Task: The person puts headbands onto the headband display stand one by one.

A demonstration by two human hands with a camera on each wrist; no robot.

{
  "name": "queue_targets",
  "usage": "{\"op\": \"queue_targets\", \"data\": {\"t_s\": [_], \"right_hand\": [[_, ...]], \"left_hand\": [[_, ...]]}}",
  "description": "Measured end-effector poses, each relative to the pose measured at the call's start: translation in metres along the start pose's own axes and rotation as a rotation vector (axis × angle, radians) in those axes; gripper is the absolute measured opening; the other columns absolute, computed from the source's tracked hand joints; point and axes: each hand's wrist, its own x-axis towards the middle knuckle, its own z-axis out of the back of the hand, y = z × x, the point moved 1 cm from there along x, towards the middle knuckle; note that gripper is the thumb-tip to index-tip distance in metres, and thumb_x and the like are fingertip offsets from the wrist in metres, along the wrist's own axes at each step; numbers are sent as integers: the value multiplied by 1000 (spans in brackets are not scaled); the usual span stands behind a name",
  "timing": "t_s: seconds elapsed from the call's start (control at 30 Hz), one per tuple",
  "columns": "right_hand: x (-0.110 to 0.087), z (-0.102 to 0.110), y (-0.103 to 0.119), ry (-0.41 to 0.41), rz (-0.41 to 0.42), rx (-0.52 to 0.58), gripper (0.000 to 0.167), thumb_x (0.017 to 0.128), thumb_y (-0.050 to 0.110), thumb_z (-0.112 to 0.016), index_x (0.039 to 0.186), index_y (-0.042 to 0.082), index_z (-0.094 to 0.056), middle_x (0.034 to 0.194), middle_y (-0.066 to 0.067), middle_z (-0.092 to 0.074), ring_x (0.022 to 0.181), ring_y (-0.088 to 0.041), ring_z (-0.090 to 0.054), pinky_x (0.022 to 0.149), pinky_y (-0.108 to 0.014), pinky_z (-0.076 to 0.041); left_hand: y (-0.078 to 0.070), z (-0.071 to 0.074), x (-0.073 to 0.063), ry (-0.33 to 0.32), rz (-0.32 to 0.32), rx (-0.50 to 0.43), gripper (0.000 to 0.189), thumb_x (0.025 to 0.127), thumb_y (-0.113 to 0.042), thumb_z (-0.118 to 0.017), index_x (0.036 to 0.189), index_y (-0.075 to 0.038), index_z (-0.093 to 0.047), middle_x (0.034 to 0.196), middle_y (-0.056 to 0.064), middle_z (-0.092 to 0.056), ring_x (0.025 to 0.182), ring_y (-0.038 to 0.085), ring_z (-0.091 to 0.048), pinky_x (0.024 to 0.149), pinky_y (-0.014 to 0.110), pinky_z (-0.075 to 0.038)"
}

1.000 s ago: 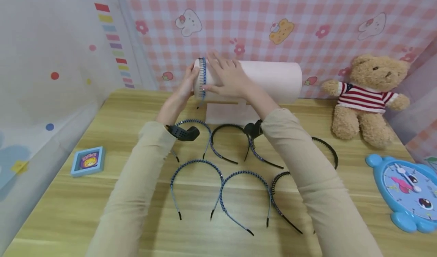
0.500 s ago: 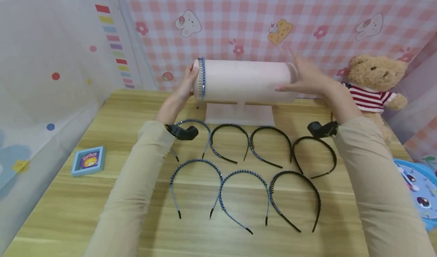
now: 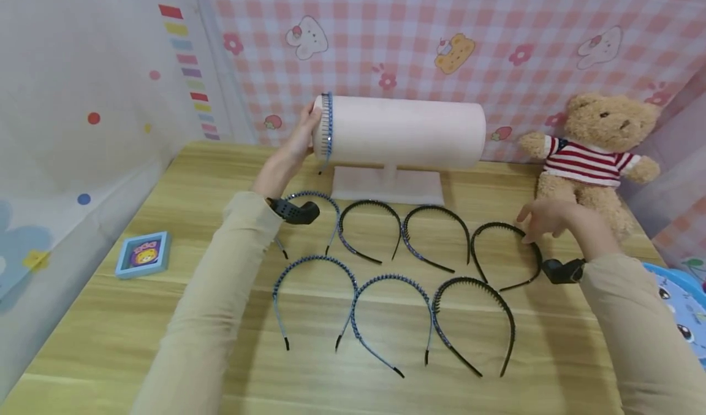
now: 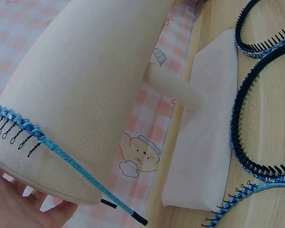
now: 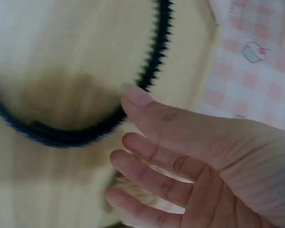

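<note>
A pale pink padded headband stand has a horizontal roll on a short post. My left hand holds the roll's left end, its fingers around the end in the left wrist view. Just beside it, a blue beaded headband with wire teeth wraps the roll, one leg hanging down. My right hand is at the far right black toothed headband, which lies on the table. In the right wrist view the thumb overlaps the band's curve, and the other fingers are loosely bent and apart, holding nothing.
Several more headbands lie in two rows, including a blue one and a black one. A teddy bear sits at the back right, near a blue clock. A small blue frame lies at the left.
My right hand has left the blue headband on the roll, passed the roll's right end and come down to the far right black headband. My left hand stays at the roll's left end.
</note>
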Motion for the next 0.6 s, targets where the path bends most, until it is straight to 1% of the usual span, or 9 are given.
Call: {"op": "queue_targets", "data": {"t_s": [0.07,0.13,0.2,0.27,0.33,0.4,0.47,0.53,0.6], "right_hand": [[3,-7,-4,-19,-22,7,58,84,18,-66,124,-12,-37,123,-41,-37,104,-48,-50,79,-46,-52],[5,-12,-6,-58,-18,-6,47,83,10,-64,119,-11,-41,116,-39,-42,92,-38,-56,71,-39,-55],[6,-14,-8,-112,-7,-22,39,81,2,-62,113,-9,-44,107,-35,-47,81,-28,-57,63,-34,-55],[5,-13,-8,-146,8,-29,35,79,-3,-58,111,-9,-45,102,-31,-49,75,-23,-54,59,-32,-55],[4,-10,-8,-149,23,-21,38,79,-1,-56,113,-11,-43,102,-31,-47,77,-25,-53,60,-33,-55],[0,-5,-8,-146,36,-12,40,82,3,-54,117,-14,-42,106,-36,-45,83,-30,-55,64,-34,-55],[-5,2,-7,-143,41,-1,43,86,7,-53,119,-17,-41,112,-40,-43,89,-33,-57,67,-35,-55],[-11,11,-7,-142,39,31,45,89,11,-51,121,-20,-40,117,-42,-42,93,-32,-59,72,-36,-56],[-18,20,-6,-132,23,85,48,91,14,-50,122,-21,-39,119,-40,-42,91,-27,-61,75,-36,-56]], "left_hand": [[0,0,0,-3,8,-4,55,99,-40,-22,147,-27,2,154,0,-6,141,19,-9,114,48,-15],[0,0,1,-3,10,-3,55,99,-40,-23,147,-28,1,154,0,-7,141,19,-9,114,48,-15],[-1,-1,1,0,8,-7,55,99,-40,-23,147,-28,1,154,-1,-8,141,18,-10,114,48,-16],[-1,-1,1,1,6,-5,55,99,-41,-23,147,-29,1,154,-1,-8,141,18,-10,114,48,-15],[-1,-1,1,1,9,-1,56,99,-42,-23,147,-29,1,154,-1,-8,141,18,-9,114,48,-15],[-1,0,1,2,13,3,56,99,-42,-23,147,-29,2,154,-1,-7,141,18,-7,114,48,-14],[0,0,1,1,14,-1,56,99,-41,-23,147,-29,2,154,-1,-7,141,18,-7,114,48,-14],[0,0,1,3,13,-3,55,99,-41,-23,147,-29,1,154,-1,-7,141,18,-7,114,48,-14],[0,0,0,4,11,-1,55,99,-41,-23,147,-29,1,154,-1,-8,141,18,-8,114,48,-15]]}}
